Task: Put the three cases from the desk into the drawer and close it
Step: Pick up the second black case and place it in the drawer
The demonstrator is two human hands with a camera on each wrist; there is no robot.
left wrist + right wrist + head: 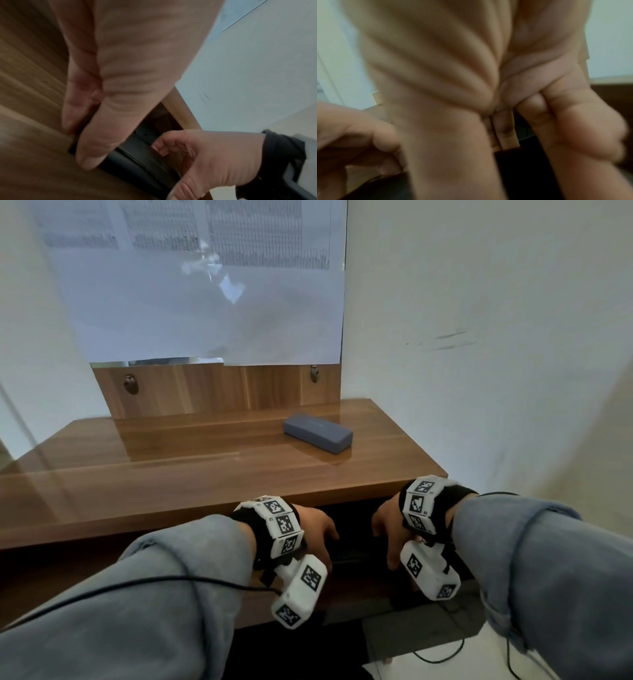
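Grey hard-shell case (318,433) sitting alone near the back right of the wooden bench (171,474), lying flat, well apart from both hands. That's the only case I can spot on top, so my guess is the other two are already down in the drawer, or one of them is being handled right now.

Both hands are low at the bench's front edge, reaching into the dark gap where the drawer (356,556) is open. The left hand (317,530) has its fingers (96,142) curled down over the end of something black and long. From the wrist view it looks like the thumb and fingers are pinching it, probably to steady it as it goes in. Can't say for sure whether that black thing is a case or part of the drawer.

The right hand (387,529) is just beside it with fingers bent downward. Its own wrist view is too blurry for me to say whether it's holding anything, so I can't tell.

Two hands on one end each makes sense if they're lining a case up square so the drawer shuts cleanly. Grey one is still to go.
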